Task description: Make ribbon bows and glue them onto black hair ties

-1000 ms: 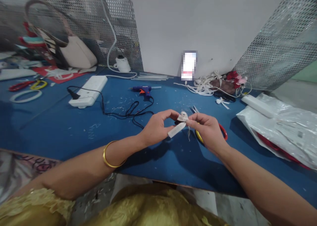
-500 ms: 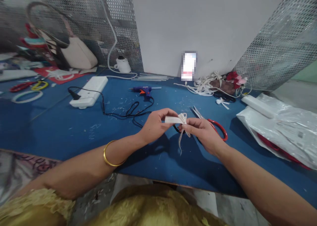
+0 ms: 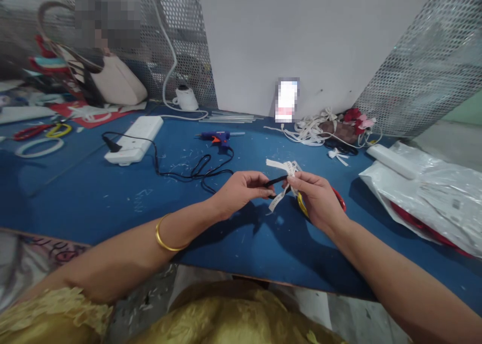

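Between my hands, above the blue table, is a black hair tie (image 3: 279,180) with a white printed ribbon bow (image 3: 289,169) on it. My left hand (image 3: 241,191) pinches the black loop between thumb and fingers. At the bow's knot, my right hand (image 3: 318,196) grips the ribbon with thumb and forefinger. One ribbon tail points up to the left; the other hangs down. Behind my right hand lie scissors with red and yellow handles (image 3: 340,199), mostly hidden by it.
A blue glue gun (image 3: 218,136) lies beyond my hands, its black cord running to a white power strip (image 3: 137,138). A phone (image 3: 286,100) leans on the wall board. White ribbon (image 3: 311,130), a small white bow (image 3: 338,156) and plastic-wrapped packages (image 3: 429,193) are at the right.
My left hand has let go of the white ribbon end and now pinches the black loop. The bow has turned, spreading its tails, and moved slightly right with my right hand.
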Demonstrator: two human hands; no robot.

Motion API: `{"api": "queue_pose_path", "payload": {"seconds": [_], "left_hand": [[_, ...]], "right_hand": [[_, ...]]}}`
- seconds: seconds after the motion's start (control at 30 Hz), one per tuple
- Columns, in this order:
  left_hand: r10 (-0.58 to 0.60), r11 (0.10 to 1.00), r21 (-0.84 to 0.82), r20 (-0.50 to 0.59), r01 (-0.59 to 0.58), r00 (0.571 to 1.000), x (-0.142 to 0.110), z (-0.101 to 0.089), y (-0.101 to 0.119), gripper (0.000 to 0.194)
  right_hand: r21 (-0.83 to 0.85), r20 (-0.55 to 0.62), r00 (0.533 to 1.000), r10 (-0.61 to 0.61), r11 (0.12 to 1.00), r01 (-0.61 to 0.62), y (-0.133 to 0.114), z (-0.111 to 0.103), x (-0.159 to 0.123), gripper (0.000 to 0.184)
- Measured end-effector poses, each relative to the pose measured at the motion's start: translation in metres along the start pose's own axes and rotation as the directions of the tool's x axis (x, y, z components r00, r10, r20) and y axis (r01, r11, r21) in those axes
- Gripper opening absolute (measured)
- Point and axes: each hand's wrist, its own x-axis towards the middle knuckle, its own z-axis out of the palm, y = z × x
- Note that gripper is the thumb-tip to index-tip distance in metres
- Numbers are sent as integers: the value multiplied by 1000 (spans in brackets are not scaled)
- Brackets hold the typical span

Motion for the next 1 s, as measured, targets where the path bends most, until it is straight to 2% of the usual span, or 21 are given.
{"api": "queue_pose_path", "payload": {"seconds": [0.1,0.23,0.33,0.47,0.63,0.7,0.83,0.9,1.0], "left_hand": [[-2,1000,-3,-10,2,1000,0,0,1,12],[-23,999,-39,-35,21,999,1,-1,-2,13],[-1,999,-34,-40,0,999,2,-2,-3,18],[36,995,-91,-44,-40,998,3,-5,-2,22],[-34,959,-281,-28,25,999,3,-7,-1,32],[-37,973,-229,2,37,999,2,-6,0,32],[43,998,-35,-13,-44,999,0,-2,1,24],[61,998,-17,-33,-61,998,0,-1,0,22],[69,997,-29,-46,-70,997,1,-1,-2,20]], "right_hand": [[-17,14,1000,-9,1000,9,0,-1,1,21],[-51,132,991,-2,999,9,-2,1,-2,19],[-147,167,985,-51,986,76,-3,4,-5,21],[-407,164,967,-196,879,248,-4,6,-6,16],[-547,138,940,-313,767,335,-3,4,-6,14],[-596,142,928,-344,719,357,-2,3,-6,16],[-667,180,914,-362,638,384,-2,4,-8,16],[-664,191,914,-357,639,388,-2,5,-9,16],[-616,194,927,-320,696,369,-1,5,-8,16]]}}
